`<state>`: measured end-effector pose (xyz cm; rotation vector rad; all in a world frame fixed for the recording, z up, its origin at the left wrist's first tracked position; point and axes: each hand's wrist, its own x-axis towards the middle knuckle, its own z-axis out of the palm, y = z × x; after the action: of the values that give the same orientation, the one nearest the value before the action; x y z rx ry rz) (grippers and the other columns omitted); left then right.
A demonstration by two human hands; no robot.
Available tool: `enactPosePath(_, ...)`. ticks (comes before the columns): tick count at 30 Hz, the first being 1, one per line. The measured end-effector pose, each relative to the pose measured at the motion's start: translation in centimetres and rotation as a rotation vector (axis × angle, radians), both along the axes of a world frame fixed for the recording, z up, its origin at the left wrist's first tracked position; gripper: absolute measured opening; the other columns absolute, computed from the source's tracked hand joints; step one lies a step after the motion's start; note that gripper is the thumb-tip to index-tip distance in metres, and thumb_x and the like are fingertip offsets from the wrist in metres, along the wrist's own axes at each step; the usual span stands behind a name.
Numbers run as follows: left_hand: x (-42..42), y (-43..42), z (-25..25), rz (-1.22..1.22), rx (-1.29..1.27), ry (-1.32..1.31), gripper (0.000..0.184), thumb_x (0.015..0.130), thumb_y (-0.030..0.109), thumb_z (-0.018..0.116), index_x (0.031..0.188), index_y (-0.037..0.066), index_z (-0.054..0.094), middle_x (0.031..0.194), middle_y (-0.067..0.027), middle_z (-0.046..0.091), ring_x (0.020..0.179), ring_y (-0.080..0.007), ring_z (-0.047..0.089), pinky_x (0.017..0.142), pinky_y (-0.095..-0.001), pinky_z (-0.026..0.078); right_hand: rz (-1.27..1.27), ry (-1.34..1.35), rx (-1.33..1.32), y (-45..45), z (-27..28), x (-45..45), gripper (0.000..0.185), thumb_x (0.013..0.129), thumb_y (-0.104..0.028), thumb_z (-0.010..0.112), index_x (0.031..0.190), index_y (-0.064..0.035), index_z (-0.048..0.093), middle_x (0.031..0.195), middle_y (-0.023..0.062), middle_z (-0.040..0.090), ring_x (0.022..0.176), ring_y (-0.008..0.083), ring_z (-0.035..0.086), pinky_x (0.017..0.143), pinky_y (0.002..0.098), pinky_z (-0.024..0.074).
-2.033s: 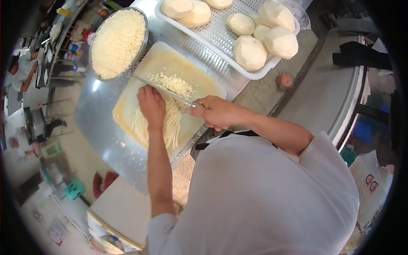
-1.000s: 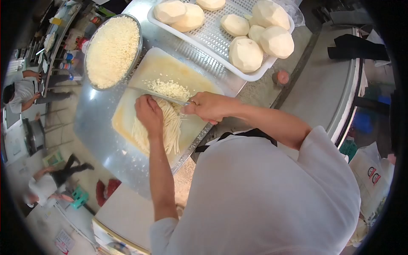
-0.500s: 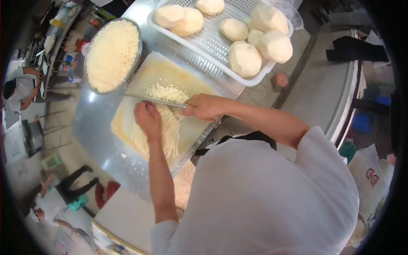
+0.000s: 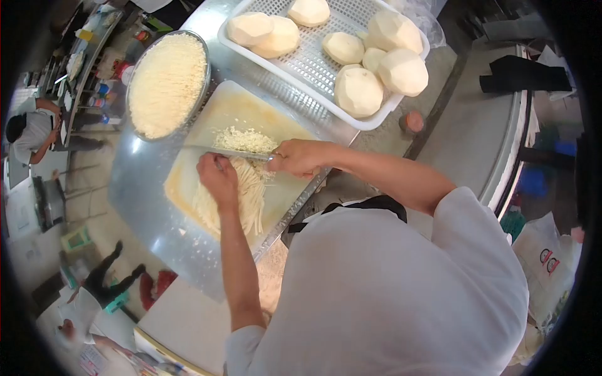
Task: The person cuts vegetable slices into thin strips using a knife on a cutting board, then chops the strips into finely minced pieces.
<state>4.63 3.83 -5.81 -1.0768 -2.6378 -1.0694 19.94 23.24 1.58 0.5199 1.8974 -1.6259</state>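
Observation:
My right hand (image 4: 298, 156) is closed around the handle of a long knife (image 4: 243, 153), whose blade lies across the cutting board (image 4: 232, 97). Curled fingers of my left hand (image 4: 218, 180) press down on pale vegetable strips (image 4: 252, 193), close against the blade. These strips spread toward my body. On the far side of the knife sits a small heap of finely chopped bits (image 4: 243, 139). The strips look cut from the same pale, jicama-like root as the peeled ones nearby. My fingertips partly hide the strips under them.
A metal bowl (image 4: 207, 67) heaped with chopped pieces (image 4: 166, 88) stands beyond the board. Behind, a white perforated basket (image 4: 307, 89) holds several peeled roots (image 4: 402, 72). The steel table (image 4: 141, 188) is strewn with bits. Two other people (image 4: 37, 135) are at left, away from the table.
The knife and both hands stay nearly in place, with only a slight shift at the blade. In the lower left background, a person has turned and moved a little.

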Motion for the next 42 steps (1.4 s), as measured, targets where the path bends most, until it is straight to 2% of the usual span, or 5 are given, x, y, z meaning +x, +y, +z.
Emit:
enactPosePath(12,2.2,0.3,0.7,-0.013,-0.214,0.150,0.018,0.096,0.006,0.060,0.113,0.000,0.059,0.112,-0.0214,0.057,0.108,-0.0436,0.054,0.094,-0.0538,0.044,-0.233,-0.060,-0.163,-3.2,0.9,2.9,0.047,0.107,-0.046,0.055,0.113,0.0003,0.065,0.061,0.0051,0.055,0.046,0.0148,0.054,0.042,0.0326,0.0420)
enactPosePath(24,2.3,-0.1,0.1,-0.018,-0.205,0.116,0.020,0.097,0.005,0.060,0.116,0.000,0.061,0.114,-0.0220,0.057,0.113,-0.0437,0.053,0.098,-0.0531,0.043,-0.249,-0.035,-0.173,-4.5,3.2,4.0,0.052,0.108,-0.048,0.054,0.094,0.0018,0.060,0.057,0.0069,0.055,0.043,0.0181,0.054,0.041,0.0359,0.0441)
enactPosePath(30,3.8,-1.4,2.9,-0.086,-0.164,0.147,0.015,0.100,0.007,0.060,0.113,0.000,0.064,0.116,-0.0210,0.057,0.115,-0.0408,0.052,0.102,-0.0517,0.041,-0.338,0.020,-0.177,-6.2,-2.3,3.7,0.051,0.107,-0.048,0.054,0.093,0.0004,0.060,0.058,0.0078,0.057,0.041,0.0181,0.050,0.043,0.0360,0.0433)
enactPosePath(33,4.8,-1.6,1.2,-0.123,-0.186,0.226,0.016,0.097,0.008,0.062,0.112,0.002,0.064,0.115,-0.0190,0.056,0.113,-0.0391,0.052,0.102,-0.0516,0.040,-0.322,-0.081,-0.281,-5.7,-1.9,3.3,0.064,0.108,-0.047,0.054,0.145,0.0052,0.053,0.062,0.0042,0.055,0.048,0.0133,0.053,0.045,0.0323,0.0436)
enactPosePath(42,5.0,-1.3,0.3,-0.102,-0.318,0.309,0.016,0.092,0.007,0.065,0.107,0.004,0.063,0.113,-0.0156,0.054,0.112,-0.0363,0.050,0.102,-0.0500,0.037,-0.445,0.006,-0.287,-8.9,-0.2,4.4,0.072,0.109,-0.042,0.051,0.160,0.0078,0.037,0.061,0.0046,0.055,0.047,0.0150,0.055,0.049,0.0328,0.0462)
